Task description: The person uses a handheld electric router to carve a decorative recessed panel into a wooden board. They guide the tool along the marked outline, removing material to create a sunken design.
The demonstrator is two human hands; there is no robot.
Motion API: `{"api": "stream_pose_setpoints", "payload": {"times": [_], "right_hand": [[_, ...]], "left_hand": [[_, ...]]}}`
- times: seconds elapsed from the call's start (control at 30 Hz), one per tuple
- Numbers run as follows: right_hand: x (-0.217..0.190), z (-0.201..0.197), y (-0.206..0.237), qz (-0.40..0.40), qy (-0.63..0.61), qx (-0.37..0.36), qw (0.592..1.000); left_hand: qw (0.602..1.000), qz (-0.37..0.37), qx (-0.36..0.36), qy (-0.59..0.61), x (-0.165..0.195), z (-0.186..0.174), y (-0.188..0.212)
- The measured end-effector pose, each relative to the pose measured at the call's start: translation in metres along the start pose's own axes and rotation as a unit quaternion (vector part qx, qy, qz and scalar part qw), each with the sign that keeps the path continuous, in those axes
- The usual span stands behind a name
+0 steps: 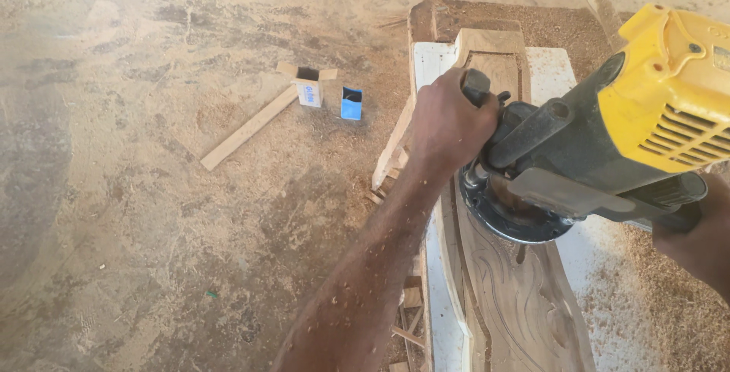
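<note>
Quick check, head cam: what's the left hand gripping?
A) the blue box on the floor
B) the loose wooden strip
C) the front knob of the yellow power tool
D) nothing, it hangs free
C: the left hand is closed around the front knob of the yellow power tool, which sits on the carved wooden panel; the blue box lies apart on the floor.

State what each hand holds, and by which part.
Both grip the yellow router: left hand on its black side knob, right hand on the opposite side grip, mostly hidden.

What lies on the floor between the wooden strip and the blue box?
In the head view, a small open cardboard box stands between the wooden strip and the blue box.
</note>
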State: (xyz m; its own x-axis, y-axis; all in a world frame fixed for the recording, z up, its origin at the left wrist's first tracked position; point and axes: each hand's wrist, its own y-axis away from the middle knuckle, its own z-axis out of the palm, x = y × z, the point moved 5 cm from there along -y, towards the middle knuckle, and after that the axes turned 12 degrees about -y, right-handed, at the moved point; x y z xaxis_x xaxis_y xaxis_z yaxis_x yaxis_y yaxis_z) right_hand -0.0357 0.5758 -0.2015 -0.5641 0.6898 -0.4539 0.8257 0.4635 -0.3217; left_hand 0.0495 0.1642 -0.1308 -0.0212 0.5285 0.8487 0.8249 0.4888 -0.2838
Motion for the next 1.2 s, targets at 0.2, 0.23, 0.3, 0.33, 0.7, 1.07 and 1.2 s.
{"api": "stream_pose_setpoints", "payload": {"times": [0.2,0.23,0.3,0.33,0.7,1.07,1.2], "right_hand": [[-0.011,0.0,-0.008,-0.016,0.006,0.003,1.0],[-0.012,0.001,-0.008,-0.011,0.02,0.002,1.0],[-0.015,0.001,-0.01,-0.001,0.047,0.0,0.999],[-0.016,0.001,-0.01,0.006,0.065,-0.001,0.998],[-0.024,-0.001,-0.006,0.005,0.212,0.036,0.977],[-0.041,-0.002,-0.005,0.066,0.229,-0.001,0.971],[-0.067,-0.002,-0.007,0.04,0.28,0.03,0.959]], "left_hand": [[1.0,-0.025,-0.003,0.001,0.001,-0.008,0.009],[0.999,-0.031,-0.01,0.005,0.0,-0.009,0.01],[0.999,-0.045,-0.021,0.006,-0.001,-0.01,0.013],[0.998,-0.053,-0.025,0.004,-0.002,-0.011,0.014],[0.998,-0.055,0.016,0.0,-0.002,-0.024,0.025],[0.999,-0.051,0.011,-0.003,-0.006,-0.021,0.025],[0.999,-0.037,0.014,-0.001,-0.007,-0.02,0.019]]}}
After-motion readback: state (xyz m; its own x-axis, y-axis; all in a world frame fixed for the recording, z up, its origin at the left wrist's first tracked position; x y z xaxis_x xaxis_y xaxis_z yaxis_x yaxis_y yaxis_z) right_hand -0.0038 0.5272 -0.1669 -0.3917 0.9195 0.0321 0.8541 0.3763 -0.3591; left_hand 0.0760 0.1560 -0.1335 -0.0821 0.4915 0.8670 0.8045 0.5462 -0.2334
